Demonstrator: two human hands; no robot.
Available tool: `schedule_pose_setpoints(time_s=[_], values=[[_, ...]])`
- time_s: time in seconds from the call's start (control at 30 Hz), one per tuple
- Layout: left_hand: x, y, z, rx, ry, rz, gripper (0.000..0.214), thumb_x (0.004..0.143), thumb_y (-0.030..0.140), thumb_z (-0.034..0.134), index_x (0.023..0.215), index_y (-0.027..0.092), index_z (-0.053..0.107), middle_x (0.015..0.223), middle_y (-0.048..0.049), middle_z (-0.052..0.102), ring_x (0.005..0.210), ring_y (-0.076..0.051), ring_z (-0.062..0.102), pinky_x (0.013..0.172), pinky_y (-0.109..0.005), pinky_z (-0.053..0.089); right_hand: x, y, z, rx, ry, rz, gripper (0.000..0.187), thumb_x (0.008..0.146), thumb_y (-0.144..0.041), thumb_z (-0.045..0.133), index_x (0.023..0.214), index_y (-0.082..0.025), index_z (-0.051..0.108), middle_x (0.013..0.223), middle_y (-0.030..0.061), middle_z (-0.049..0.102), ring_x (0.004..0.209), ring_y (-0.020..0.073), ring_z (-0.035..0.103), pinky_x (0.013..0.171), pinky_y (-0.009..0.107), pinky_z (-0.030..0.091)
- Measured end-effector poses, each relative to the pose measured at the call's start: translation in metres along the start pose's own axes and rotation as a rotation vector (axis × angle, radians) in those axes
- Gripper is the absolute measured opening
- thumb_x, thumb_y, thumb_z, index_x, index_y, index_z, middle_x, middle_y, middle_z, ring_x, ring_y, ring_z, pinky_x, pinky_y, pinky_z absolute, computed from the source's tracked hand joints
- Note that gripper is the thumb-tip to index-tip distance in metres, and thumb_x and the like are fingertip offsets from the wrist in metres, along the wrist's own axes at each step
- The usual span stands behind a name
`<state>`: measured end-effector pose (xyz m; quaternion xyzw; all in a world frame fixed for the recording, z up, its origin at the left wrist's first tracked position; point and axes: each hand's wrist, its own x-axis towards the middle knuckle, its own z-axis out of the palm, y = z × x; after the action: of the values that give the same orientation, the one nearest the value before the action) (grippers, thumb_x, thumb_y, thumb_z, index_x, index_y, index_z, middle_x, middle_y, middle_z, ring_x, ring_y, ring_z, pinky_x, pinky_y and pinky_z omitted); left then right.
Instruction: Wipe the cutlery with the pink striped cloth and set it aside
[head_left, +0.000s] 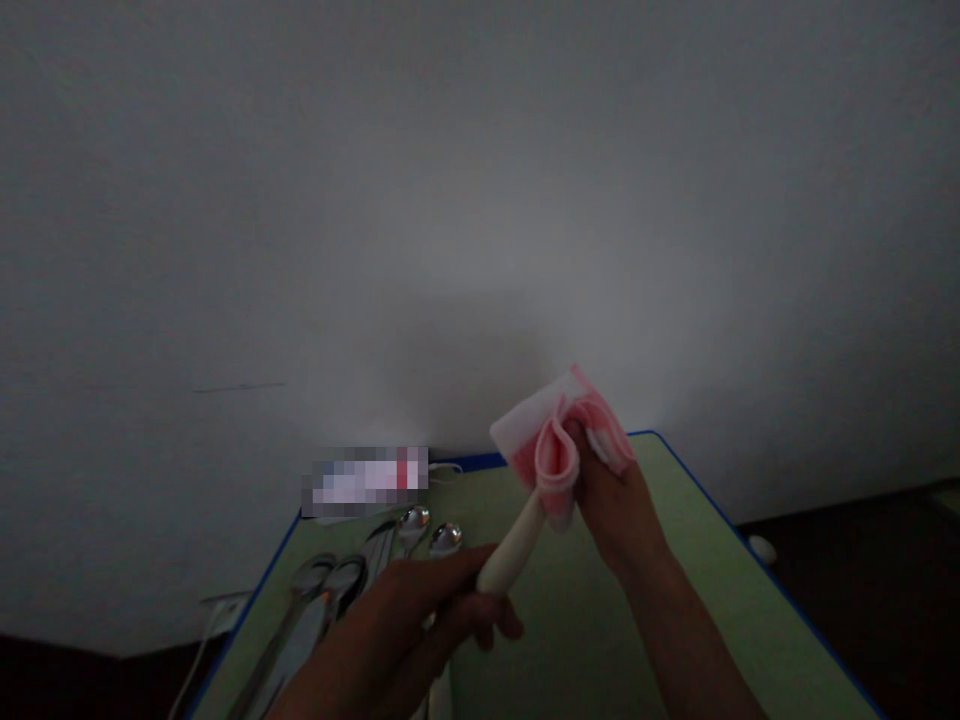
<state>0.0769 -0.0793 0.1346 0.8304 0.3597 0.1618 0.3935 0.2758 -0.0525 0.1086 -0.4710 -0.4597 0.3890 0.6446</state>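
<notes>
My left hand [420,610] is closed around the white handle of a utensil [514,550], which slants up to the right. Its upper end is hidden inside a pink and white cloth [559,440]. My right hand [611,500] pinches that cloth around the utensil's tip, above the green table [675,600]. Both hands are held a little above the tabletop.
Several metal spoons [420,530] and other cutlery lie in a row on the table's left part. The table has a blue edge [750,545]. A plain white wall rises behind it. A blurred small box [365,482] sits at the table's far left corner. The room is dim.
</notes>
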Motion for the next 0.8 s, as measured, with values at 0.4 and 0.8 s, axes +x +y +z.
schedule_pose_setpoints(time_s=[0.4, 0.8], values=[[-0.004, -0.012, -0.012, 0.200, 0.155, -0.085, 0.031, 0.089, 0.036, 0.034, 0.077, 0.020, 0.057, 0.071, 0.0002, 0.063, 0.066, -0.014, 0.058, 0.060, -0.023, 0.044, 0.009, 0.012, 0.008, 0.363, -0.150, 0.252, 0.047, 0.076, -0.053, 0.050, 0.106, -0.019, 0.058, 0.095, 0.0054, 0.063, 0.092, 0.0185, 0.057, 0.077, 0.029, 0.045], [0.005, -0.010, 0.007, 0.219, -0.010, -0.079, 0.023, 0.088, 0.035, 0.039, 0.083, 0.020, 0.056, 0.074, 0.0019, 0.063, 0.069, -0.013, 0.057, 0.062, -0.022, 0.040, 0.010, 0.012, 0.004, 0.192, -0.103, 0.078, 0.030, 0.072, -0.036, 0.062, 0.097, -0.018, 0.060, 0.090, 0.0026, 0.064, 0.081, 0.0151, 0.056, 0.074, 0.026, 0.042]])
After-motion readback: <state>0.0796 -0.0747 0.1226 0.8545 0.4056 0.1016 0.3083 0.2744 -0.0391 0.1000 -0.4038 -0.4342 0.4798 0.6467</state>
